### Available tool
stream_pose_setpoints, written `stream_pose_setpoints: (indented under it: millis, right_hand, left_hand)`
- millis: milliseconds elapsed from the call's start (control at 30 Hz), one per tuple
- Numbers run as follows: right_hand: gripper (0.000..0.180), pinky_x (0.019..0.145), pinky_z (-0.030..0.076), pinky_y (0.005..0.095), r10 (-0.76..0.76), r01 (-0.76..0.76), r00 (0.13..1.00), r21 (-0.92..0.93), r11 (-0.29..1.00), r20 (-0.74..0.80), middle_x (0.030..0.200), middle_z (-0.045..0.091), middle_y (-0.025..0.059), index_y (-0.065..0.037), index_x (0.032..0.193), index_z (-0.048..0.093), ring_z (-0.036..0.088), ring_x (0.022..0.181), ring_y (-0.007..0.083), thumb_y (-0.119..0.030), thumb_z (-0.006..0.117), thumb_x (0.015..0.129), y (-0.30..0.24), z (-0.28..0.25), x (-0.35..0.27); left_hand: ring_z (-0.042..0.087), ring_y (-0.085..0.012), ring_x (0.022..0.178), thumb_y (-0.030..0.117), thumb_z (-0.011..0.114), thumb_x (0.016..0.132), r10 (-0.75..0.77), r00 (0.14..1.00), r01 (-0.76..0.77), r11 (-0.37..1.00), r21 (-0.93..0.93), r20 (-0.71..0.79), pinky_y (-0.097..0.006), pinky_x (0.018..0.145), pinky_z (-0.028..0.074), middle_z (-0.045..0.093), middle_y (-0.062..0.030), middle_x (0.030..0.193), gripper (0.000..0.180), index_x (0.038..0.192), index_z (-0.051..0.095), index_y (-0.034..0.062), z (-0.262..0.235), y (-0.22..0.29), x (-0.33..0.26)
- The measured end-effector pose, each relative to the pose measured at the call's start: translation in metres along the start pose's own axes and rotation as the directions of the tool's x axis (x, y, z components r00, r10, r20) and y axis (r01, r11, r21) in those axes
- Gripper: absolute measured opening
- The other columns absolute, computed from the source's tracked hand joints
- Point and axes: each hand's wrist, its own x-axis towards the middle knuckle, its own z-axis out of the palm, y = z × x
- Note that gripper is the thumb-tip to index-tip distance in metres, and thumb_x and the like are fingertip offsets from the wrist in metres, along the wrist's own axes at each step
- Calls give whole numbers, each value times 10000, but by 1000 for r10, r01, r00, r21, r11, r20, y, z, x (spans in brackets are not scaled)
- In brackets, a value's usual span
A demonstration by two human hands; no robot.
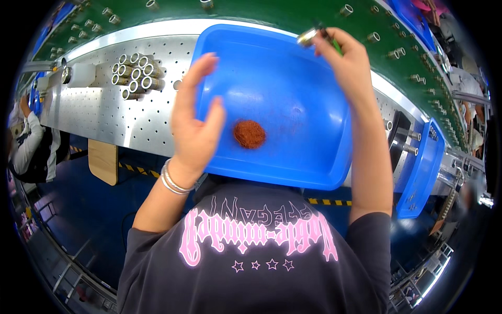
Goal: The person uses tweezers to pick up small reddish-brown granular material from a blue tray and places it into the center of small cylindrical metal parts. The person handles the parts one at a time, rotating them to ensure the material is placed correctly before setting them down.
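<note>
The metal part (307,37), shiny and blurred, is at the thumb and fingertips of the right hand (349,58), which is curled around it together with a green-and-black tool (337,48), too smeared to name. In the view both lie over the tray's far edge, toward its far right corner. The blue tray (293,99) sits on the worktop (99,112), its near side reaching the worktop's near edge by the shirt. Inside, nearer the tray's near left corner, is a round heap of reddish-brown powder (249,134). The left hand (194,118) is spread wide with nothing in its grasp, over the tray's left edge; whether it touches the rim I cannot tell. Bangles (171,178) circle that wrist. Left of the tray, a cluster of tubes (137,73) lies on the perforated worktop, ends toward the camera. The dark shirt (251,282) carries large pink blackletter-style lettering (230,235), upside down here, with thin outlined letters above it and four outlined stars (272,264) below. Beyond the worktop's far edge runs a green surface (282,18) with more tubes standing on it
</note>
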Motion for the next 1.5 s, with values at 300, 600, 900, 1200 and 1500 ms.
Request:
stream_pose_setpoints:
  millis: [300, 600, 900, 1200, 1500]
  right_hand:
    - [288, 761, 464, 346, 65, -170, 977, -548, 819, -205, 898, 666, 96, -145, 989, 682, 612, 850, 252, -355, 604, 807, 110, -26, 108]
    - [154, 725, 464, 236, -119, 119, 993, -87, 989, 7, 839, 667, 43, -37, 938, 662, 598, 793, 103, -116, 619, 814, 2, 29, 15]
    - [154, 636, 444, 238, -71, 7, 958, 224, 975, 279, 770, 641, 25, -21, 925, 649, 537, 686, 87, -125, 639, 812, -63, 55, -32]
    - [160, 678, 458, 222, 233, -373, 917, 492, 787, 323, 781, 664, 50, 5, 878, 666, 587, 749, 85, -146, 644, 832, -53, 40, -70]
    - [156, 605, 407, 194, 175, -263, 954, 403, 877, 242, 735, 591, -4, 7, 918, 642, 516, 699, 56, -133, 618, 855, -48, 28, -80]
  left_hand:
    - [488, -198, 1160, -75, 549, 804, -251, 963, 262, 958, 118, -101, -305, 968, 406, 518, -125, 1220, 475, 1261, 460, 17, -52, -53, -8]
    - [606, -132, 851, 8, 620, 816, -335, 905, 343, 939, -13, -262, -249, 789, 487, 635, -66, 941, 284, 1096, 575, 5, -56, -55, 1]
    - [557, -127, 987, -5, 567, 851, -347, 906, 423, 761, -492, 243, -246, 873, 450, 566, -89, 1075, 407, 1247, 474, 5, -14, 14, 11]
    - [576, -140, 924, 73, 588, 875, -388, 902, 407, 611, -679, 191, -267, 825, 460, 616, -110, 993, 382, 1229, 466, 2, 17, 24, 13]
    - [575, -107, 793, 214, 569, 902, -355, 792, 594, 632, -497, 496, -216, 699, 453, 632, -74, 949, 426, 1258, 445, 16, 26, 21, 11]
